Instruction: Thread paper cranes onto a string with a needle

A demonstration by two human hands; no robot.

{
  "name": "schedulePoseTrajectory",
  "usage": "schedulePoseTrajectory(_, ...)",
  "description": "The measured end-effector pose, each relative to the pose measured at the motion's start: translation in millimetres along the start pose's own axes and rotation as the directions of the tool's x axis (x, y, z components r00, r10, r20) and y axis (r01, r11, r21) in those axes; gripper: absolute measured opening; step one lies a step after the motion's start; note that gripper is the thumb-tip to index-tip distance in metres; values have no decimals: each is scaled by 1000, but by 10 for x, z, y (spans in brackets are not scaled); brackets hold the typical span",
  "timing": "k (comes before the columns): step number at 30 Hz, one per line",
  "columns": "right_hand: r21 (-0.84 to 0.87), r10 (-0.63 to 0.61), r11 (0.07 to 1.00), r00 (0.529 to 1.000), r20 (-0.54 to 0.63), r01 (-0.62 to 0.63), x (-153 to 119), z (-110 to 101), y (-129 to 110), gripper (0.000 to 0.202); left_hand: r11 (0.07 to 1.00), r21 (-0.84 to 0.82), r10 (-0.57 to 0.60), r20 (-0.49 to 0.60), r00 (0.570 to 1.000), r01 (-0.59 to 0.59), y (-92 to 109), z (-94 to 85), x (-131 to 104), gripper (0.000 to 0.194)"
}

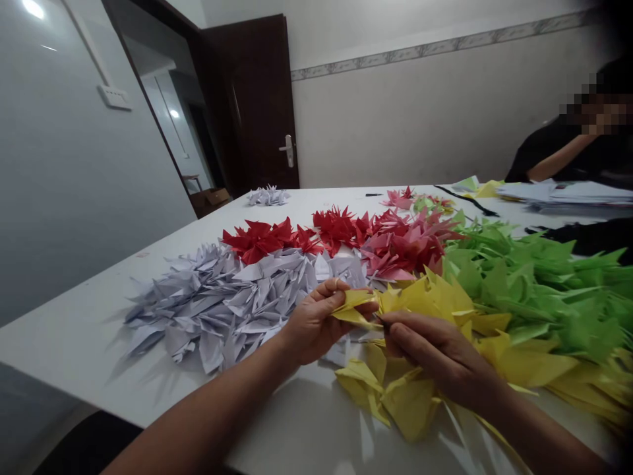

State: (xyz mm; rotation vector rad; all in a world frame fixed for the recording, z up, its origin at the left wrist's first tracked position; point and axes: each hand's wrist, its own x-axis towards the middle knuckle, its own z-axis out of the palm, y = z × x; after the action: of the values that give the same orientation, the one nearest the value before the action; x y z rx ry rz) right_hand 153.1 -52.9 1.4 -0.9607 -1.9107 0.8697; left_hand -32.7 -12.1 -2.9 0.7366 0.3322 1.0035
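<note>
Pinched between the thumb and fingers of my left hand is a yellow origami piece, folded paper with pointed ends. My right hand is closed in a pinch at the right end of that piece. A small dark spot shows at its fingertips, too small to name. Loose yellow origami pieces lie below and around my right hand. Beyond my left hand spreads a heap of pale grey-white origami pieces.
Red origami, pink origami and green origami lie in heaps across the white table. Paper sheets are stacked at the far right, before a seated person in dark clothing. A dark door stands behind.
</note>
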Motion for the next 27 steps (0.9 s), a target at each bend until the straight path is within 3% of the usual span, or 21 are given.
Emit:
schedulePoseTrajectory(4, -60, 6, 998, 997, 73, -2, 21, 2, 2, 43, 998, 59, -19, 61, 998, 15, -19, -10, -13, 13)
schedulePoseTrajectory(8, -118, -29, 992, 998, 54, 35, 35, 7, -2, 37, 998, 65, -16, 85, 996, 11, -43, -14, -16, 13)
schedulePoseTrajectory(16, -277, -215, 938, 977, 4, 208, 34, 8, 47, 26, 997, 60, -42, 42, 998, 40, -62, -31, -9, 13)
schedulePoseTrajectory(27, -428, -319, 864, 946, -61, 264, 26, 50, 167, 25, 998, 55, -41, 15, 999, 41, -89, -20, -8, 13)
